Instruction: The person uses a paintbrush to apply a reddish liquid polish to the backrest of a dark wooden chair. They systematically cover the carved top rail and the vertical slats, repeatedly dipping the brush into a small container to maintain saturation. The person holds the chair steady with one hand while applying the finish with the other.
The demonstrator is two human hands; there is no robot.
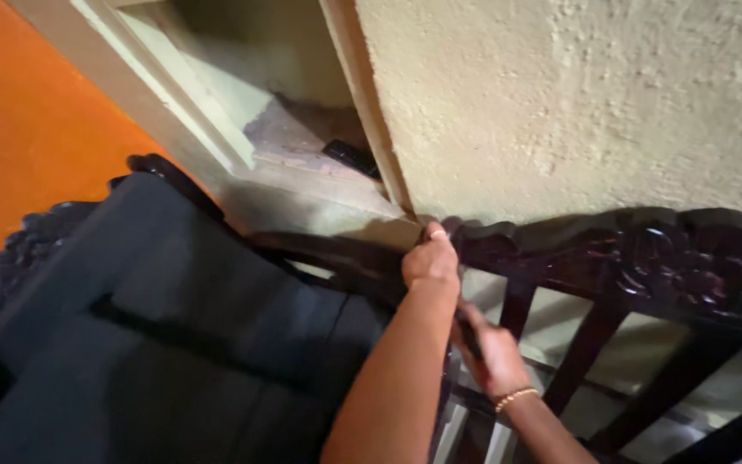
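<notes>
left hand (430, 260) is clamped on the top corner of the dark carved wooden bed rail (646, 262), probably steadying it against the rough cream wall (560, 94), while right hand (493, 354) grips a lower spindle beside the grey cushion (156, 326)

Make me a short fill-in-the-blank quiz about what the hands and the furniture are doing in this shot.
1. The left hand grips the top rail of the dark carved wooden frame, close to the ____ wall.
2. The right hand wears a thin ____ bracelet at the wrist.
3. The cushioned chair left of the hands is dark ____.
4. The floor in the far left is ____.

Missing words: textured; gold; grey; orange
</notes>
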